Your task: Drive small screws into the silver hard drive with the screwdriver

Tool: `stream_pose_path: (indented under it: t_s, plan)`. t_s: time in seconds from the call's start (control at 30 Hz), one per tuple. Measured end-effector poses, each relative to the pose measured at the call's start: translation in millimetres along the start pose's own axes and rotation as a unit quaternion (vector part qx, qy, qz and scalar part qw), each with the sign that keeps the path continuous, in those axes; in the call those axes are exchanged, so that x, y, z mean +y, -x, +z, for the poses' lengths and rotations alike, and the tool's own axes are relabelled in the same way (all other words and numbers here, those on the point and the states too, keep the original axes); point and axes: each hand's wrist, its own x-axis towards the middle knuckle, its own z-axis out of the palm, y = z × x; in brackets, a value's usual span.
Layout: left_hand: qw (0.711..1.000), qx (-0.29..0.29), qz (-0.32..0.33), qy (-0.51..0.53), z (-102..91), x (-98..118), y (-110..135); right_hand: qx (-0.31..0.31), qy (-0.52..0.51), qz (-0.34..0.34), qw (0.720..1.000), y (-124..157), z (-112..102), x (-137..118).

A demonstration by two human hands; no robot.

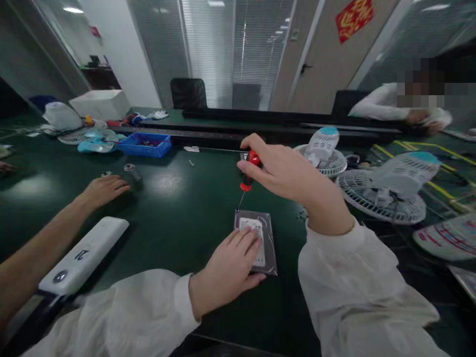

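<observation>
Dark green mat [178,213] covers the bench. Hard drive [268,233] lies flat on it, label up, just in front of the person. Left hand [229,270] rests palm-down on the near half of the drive, fingers spread flat over the label, pinning it and gripping nothing. Right hand [286,171] is closed around the red handle of a screwdriver [248,176], held nearly upright; the thin shaft slants down to the far left corner of the drive, tip at or just on the edge there. Whether it sits in a screw head is too small to tell.

Progress, as a judgement: the cover looks in place, no gap visible, so the drive appears unopened. A few small bits lie on the mat right of the drive, possibly screws; cannot confirm. Corner fastening in hand, the rest apparently left.

Another person's bare hand [106,188] lies on the mat at left, near a small metal cylinder [131,171]. Blue tray [146,145] beyond; white fans [386,191] to the right.
</observation>
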Motion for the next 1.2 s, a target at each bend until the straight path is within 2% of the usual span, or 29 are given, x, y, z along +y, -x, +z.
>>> stream_pose_path:
  t_s: [0.2, 0.4, 0.6, 0.77, 1.0, 1.2]
  plan:
    - [1.000, 0.001, -0.003, 0.000, -0.3, 1, 2, -0.006, -0.071, -0.089, 0.993, -2, 1, 7]
    - [1.000, -0.012, -0.005, 0.009, -1.4, 0, 0, 0.000, -0.041, -0.052, 0.998, -1, -1, 7]
    - [1.000, -0.017, -0.006, 0.009, -1.1, 0, 1, 0.008, -0.075, -0.089, 0.993, -3, 1, 9]
    - [1.000, -0.017, -0.007, 0.010, -0.4, 0, 1, 0.037, -0.006, -0.028, 0.999, -5, 5, 10]
    - [1.000, -0.025, -0.006, 0.012, -2.4, 0, 0, 0.026, -0.074, -0.082, 0.994, -6, 5, 11]
    - [1.000, -0.025, -0.007, 0.013, -2.5, 1, 1, 0.049, -0.002, -0.048, 0.998, -4, 5, 8]
